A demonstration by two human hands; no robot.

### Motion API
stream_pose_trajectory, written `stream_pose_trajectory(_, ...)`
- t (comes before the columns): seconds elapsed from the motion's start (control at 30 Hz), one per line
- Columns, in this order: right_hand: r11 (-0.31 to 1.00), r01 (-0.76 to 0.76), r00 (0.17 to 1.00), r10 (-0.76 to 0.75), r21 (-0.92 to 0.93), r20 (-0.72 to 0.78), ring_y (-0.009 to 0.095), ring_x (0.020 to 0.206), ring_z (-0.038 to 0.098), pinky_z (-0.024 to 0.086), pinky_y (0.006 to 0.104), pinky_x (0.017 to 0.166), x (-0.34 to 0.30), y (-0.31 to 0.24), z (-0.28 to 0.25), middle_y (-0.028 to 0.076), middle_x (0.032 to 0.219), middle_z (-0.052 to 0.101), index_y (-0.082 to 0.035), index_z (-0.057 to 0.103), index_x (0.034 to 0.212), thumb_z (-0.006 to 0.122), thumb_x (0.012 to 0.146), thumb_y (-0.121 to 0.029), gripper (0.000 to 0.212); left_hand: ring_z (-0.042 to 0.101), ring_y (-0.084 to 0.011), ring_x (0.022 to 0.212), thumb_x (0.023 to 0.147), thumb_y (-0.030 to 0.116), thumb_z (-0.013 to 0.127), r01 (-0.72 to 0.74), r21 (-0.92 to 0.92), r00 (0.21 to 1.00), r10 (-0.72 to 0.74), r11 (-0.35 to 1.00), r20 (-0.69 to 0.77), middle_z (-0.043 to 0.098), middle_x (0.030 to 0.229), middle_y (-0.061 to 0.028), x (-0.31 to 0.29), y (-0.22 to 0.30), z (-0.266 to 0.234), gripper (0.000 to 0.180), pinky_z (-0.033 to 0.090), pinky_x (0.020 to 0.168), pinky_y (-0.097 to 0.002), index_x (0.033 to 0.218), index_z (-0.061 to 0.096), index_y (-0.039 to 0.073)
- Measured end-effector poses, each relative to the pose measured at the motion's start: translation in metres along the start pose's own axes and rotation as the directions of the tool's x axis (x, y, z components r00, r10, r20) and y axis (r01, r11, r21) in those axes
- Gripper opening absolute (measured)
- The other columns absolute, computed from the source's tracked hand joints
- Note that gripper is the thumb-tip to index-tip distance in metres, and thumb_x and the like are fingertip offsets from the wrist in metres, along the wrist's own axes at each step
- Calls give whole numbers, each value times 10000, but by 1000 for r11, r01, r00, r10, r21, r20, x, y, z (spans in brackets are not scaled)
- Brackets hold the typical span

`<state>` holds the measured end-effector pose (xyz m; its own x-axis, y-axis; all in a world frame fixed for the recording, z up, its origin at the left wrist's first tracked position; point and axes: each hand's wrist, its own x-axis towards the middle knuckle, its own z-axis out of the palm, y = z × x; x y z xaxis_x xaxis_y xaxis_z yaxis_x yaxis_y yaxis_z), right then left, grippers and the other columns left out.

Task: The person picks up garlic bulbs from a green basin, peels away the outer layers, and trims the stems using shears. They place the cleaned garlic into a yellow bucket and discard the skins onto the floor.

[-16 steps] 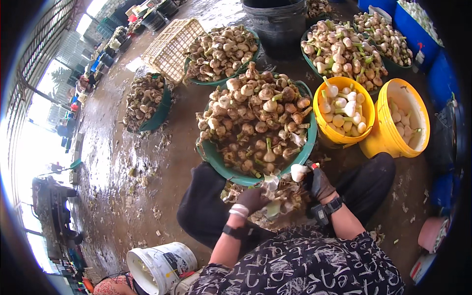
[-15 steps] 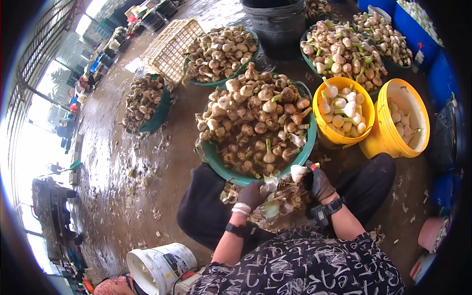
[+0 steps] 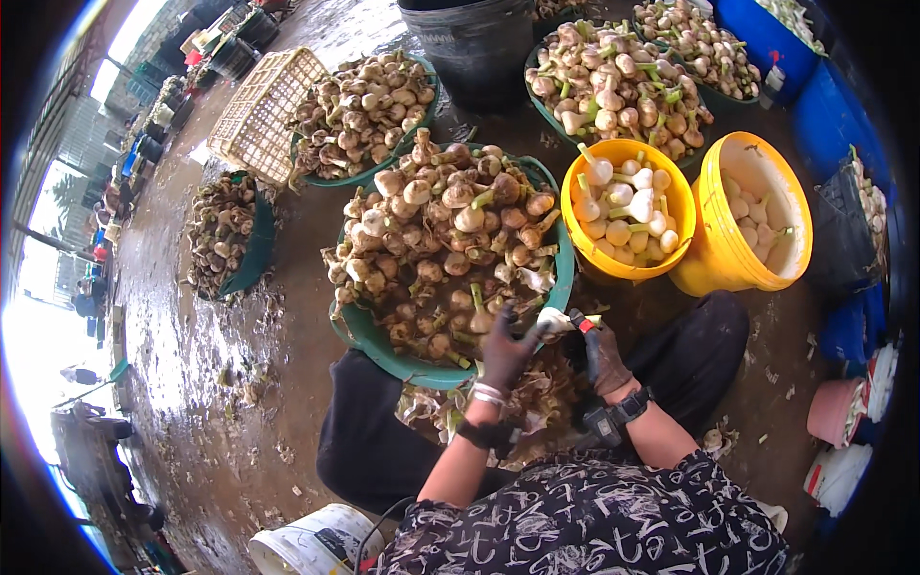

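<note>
My right hand, in a dark glove, is closed on a white garlic bulb. The stem end pokes out past its fingers. At these fingertips sits a small red piece whose kind I cannot make out. My left hand, also gloved, is open with fingers spread, its thumb close to the bulb; whether they touch is unclear. Both hands are over the near rim of a green tub heaped with unpeeled garlic. Loose peelings lie between my legs.
Two yellow buckets at the right hold white peeled bulbs. Behind are more garlic-filled tubs, a black barrel and a tipped cream crate. A white bucket lies at lower left. The brown floor is wet and littered with skins.
My left hand has come off the loose skins near my lap, moved up to the bulb and spread its fingers. The right hand still holds the bulb. The whole view has shifted.
</note>
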<state>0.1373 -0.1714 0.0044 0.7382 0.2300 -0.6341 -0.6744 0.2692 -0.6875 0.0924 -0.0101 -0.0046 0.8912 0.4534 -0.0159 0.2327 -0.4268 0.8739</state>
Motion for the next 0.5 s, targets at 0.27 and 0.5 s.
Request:
stream_pose_trajectory(0.27,969,240,968,-243,-52,-60,27,584,378,319,196,510,-2,2,5,-82,710,485,-75,608,801,693,809,-231,178,648,-235,715,774,193,694,225,-186,968,-241,956,-66,661,823,-157,-16,-39,-22,245,492,645,-308,964,665,40)
stream_pose_trajectory(0.5,995,61,998,-62,-79,-1,80,675,538,430,247,580,-22,-30,3,-12,751,579,-59,625,894,638,848,-221,169,602,-346,913,729,454,636,217,541,872,-410,813,267,641,945,-184,6,-45,-62,459,473,799,-428,967,641,62)
